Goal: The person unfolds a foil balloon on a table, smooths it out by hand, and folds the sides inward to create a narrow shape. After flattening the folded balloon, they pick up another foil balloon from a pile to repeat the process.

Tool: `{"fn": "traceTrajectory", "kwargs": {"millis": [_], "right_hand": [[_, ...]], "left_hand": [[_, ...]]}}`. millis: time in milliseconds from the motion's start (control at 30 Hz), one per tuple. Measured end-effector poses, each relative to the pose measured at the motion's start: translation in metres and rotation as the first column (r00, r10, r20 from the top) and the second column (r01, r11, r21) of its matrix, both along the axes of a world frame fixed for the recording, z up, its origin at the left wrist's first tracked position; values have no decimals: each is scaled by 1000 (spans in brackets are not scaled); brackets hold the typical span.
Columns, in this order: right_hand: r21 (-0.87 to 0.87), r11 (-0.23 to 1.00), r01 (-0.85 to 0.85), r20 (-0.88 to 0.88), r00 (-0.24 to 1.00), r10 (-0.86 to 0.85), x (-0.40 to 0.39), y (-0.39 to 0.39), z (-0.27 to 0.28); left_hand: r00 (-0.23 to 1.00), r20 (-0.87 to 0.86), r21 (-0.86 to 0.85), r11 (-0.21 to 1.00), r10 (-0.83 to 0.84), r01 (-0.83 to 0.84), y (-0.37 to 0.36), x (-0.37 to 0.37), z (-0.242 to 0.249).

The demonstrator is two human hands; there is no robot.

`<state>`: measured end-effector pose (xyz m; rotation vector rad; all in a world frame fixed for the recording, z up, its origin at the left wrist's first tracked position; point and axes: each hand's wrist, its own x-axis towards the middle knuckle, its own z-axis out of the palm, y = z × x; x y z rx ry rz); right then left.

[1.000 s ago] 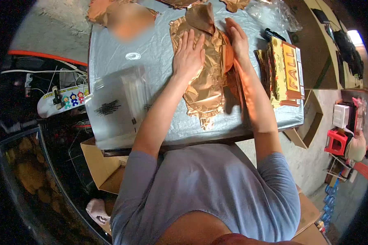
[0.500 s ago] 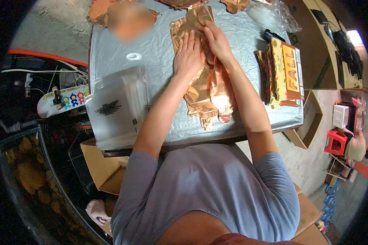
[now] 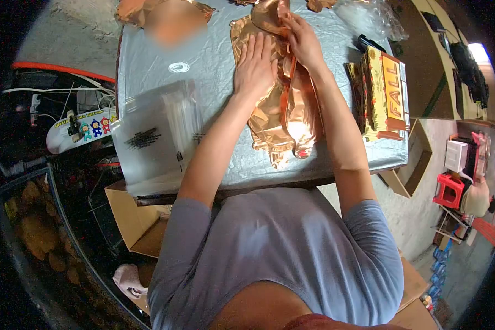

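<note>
1. Copper foil [image 3: 265, 129] lies on the table [image 3: 212, 60], right of clear plastic sleeves [image 3: 148, 137].
2. Left hand [image 3: 254, 69] rests flat on it, fingers extended, slightly parted.
3. Right hand [image 3: 305, 47] touches its folded upper part, fingers partly bent; pinching, cannot tell.
4. "FALL" packets [image 3: 380, 96] sit apart, rightmost.

Both arms reach far, converging. Left hand [image 3: 254, 67] palm down, fingers spread slightly, pointing far. Right hand [image 3: 306, 46] just beside it, slightly farther, fingers bent, angled far-left. Left forearm [image 3: 216, 144] slants right, right forearm [image 3: 341, 118] left.
</note>
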<state>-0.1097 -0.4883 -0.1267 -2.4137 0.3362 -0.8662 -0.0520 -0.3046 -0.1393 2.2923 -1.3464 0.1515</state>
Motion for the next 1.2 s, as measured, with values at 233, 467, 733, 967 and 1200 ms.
{"fn": "traceTrajectory", "kwargs": {"millis": [233, 467, 733, 967, 1200], "right_hand": [[-143, 990, -19, -69, 998, 9, 1, 22, -12], [-315, 949, -7, -160, 986, -46, 2, 34, -9], [-173, 984, -31, -43, 999, 24, 6, 27, 0], [-259, 966, 13, -215, 974, -71, 9, 18, -10], [-285, 957, -45, -213, 977, -18, 4, 25, -16]], "left_hand": [[1000, -9, 15, 1000, 2, -2, 1, -1, 2], [1000, -16, -18, 1000, 10, -10, 0, -1, 2], [998, -61, 27, 1000, -1, 2, 3, -3, 10], [999, -43, 37, 999, 3, -1, 3, -3, 8], [999, -41, 50, 999, 6, -4, 6, -6, 9]]}}
